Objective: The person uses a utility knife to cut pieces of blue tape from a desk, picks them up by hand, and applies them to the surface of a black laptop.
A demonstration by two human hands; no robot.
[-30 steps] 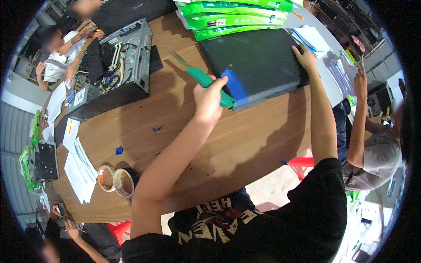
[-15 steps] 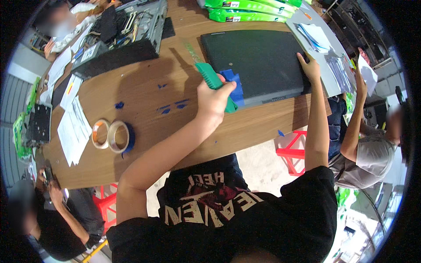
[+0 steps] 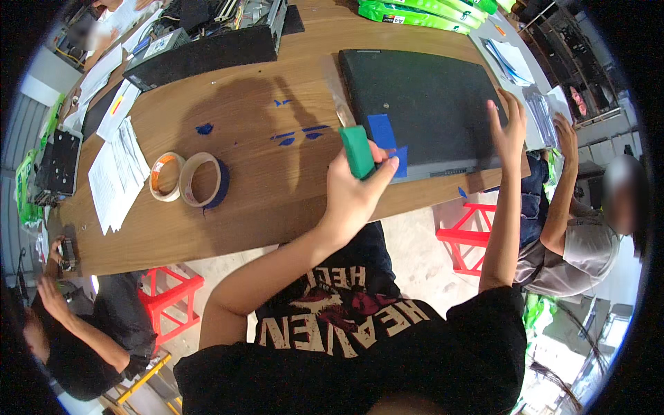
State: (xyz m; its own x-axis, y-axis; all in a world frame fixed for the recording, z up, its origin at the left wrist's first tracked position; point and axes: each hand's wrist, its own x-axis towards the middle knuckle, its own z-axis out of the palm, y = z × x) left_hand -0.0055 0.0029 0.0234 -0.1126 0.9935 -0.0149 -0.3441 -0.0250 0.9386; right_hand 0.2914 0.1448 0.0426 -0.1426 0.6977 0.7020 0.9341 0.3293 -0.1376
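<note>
Grn knife (image 3: 357,153) swung straighter, blade (image 3: 339,100) pts fwd-L

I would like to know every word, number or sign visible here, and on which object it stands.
I do not copy wording; print shows on:
Black T-shirt: large pale letters, legible.
Green packages: label and small lettering.
White papers: lines too small to read.
Computer case: label too small to read.
Black laptop: none I can make out.
</note>
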